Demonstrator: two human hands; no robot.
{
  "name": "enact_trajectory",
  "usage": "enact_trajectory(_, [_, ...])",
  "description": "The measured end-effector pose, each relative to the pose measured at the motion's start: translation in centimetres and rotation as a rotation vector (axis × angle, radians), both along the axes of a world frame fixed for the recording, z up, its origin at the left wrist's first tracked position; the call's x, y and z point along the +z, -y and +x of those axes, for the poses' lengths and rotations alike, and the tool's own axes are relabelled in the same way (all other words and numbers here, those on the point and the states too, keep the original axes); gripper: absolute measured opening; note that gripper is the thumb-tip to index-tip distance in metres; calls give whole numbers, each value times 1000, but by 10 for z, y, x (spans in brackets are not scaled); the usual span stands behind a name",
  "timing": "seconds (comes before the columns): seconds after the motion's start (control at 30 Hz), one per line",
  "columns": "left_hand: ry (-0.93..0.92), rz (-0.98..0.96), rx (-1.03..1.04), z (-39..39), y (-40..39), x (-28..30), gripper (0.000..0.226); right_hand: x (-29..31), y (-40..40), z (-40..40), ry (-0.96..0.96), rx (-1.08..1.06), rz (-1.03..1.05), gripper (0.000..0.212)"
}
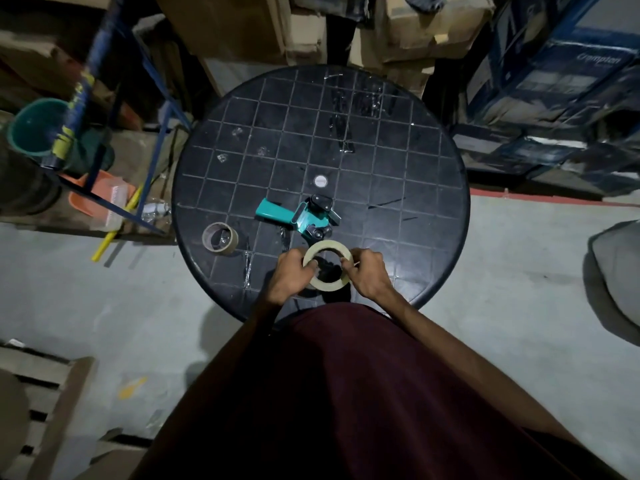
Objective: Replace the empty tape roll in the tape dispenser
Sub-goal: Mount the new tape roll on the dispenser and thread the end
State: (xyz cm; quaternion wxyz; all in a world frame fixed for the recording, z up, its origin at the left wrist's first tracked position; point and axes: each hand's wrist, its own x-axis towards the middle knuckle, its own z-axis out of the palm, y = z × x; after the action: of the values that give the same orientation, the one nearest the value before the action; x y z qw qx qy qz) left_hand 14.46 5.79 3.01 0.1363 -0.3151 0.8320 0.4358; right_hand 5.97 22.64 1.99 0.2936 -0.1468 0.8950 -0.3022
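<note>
Dispenser (298, 215) just beyond hands; far tabletop (398, 150) open.

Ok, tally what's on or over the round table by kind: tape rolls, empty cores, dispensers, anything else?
Full tape roll: 1, held over the table by the left hand and right hand
Empty brown core: 1
Teal tape dispenser: 1
Small white round disc: 1
Total: 4
</note>
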Motion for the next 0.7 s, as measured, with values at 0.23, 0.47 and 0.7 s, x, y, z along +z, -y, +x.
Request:
enact_trajectory(0.23, [-44,4,121,-22,5,4,33,-3,12,-15,63,-162,25,23])
enact_trajectory(0.47, [-16,73,109,-59,31,7,42,-9,52,-33,251,-489,-41,33])
enact_trajectory(0.7, [35,303,26,-64,58,-3,79,-13,79,-39,332,-659,-94,40])
